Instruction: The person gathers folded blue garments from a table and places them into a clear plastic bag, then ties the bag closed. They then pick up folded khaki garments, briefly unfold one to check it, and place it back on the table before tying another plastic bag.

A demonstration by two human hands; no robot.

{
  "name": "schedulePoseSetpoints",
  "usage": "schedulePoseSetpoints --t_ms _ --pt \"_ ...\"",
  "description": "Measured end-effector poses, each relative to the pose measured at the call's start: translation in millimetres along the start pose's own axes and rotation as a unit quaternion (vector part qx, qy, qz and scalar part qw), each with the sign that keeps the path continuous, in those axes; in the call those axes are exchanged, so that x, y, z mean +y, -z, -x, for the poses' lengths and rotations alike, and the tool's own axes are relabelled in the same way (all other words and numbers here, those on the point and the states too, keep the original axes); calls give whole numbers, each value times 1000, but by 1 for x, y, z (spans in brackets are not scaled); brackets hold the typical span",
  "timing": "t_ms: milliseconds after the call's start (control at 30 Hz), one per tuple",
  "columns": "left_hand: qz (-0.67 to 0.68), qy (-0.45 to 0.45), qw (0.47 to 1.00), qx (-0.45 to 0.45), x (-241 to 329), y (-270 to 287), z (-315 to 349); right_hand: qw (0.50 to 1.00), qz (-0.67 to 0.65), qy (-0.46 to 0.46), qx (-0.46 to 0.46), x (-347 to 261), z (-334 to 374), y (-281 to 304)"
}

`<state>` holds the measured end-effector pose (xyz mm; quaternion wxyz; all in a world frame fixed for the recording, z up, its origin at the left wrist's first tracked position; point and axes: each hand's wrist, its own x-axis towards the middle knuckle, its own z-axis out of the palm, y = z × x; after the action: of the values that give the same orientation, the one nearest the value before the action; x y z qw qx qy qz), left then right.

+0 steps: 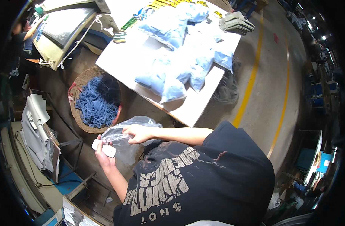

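My left hand (106, 159) is closed around a flat white piece with rounded corners (109, 150); its exact kind I cannot make out. The fingers come up past its far edge. Just to the right, my right hand (138, 133) is closed on a clear plastic bag (124, 150), its fingertips pressing the film. The bag hangs loosely below and between both hands, and it looks thin and crumpled. Whether anything lies inside it cannot be told. Both hands are in front of my dark printed shirt (202, 169), away from the table.
Ahead stands a white table (119, 62) with several bagged light-blue bundles (153, 75) and a grey stack (236, 23). A wicker basket (75, 109) of blue strips (95, 103) stands on the floor at left. Grey sheets (37, 130) hang nearby. Yellow floor lines (251, 84) run along the right.
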<state>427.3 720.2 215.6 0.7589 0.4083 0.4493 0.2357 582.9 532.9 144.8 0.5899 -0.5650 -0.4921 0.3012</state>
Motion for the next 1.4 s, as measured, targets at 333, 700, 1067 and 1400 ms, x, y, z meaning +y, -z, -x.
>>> schedulePoseSetpoints --t_ms 333,700,1067,1400 --pt "175 -46 982 -53 98 57 -101 984 126 -111 -63 -14 -131 -34" --pt "-242 40 910 -333 171 119 -104 829 277 -430 -226 -14 -187 33" --pt "-613 63 763 -194 103 61 -208 921 280 -241 -127 -64 -162 101" --pt "-617 38 766 -177 116 -46 -257 629 515 -517 270 -65 -42 151"
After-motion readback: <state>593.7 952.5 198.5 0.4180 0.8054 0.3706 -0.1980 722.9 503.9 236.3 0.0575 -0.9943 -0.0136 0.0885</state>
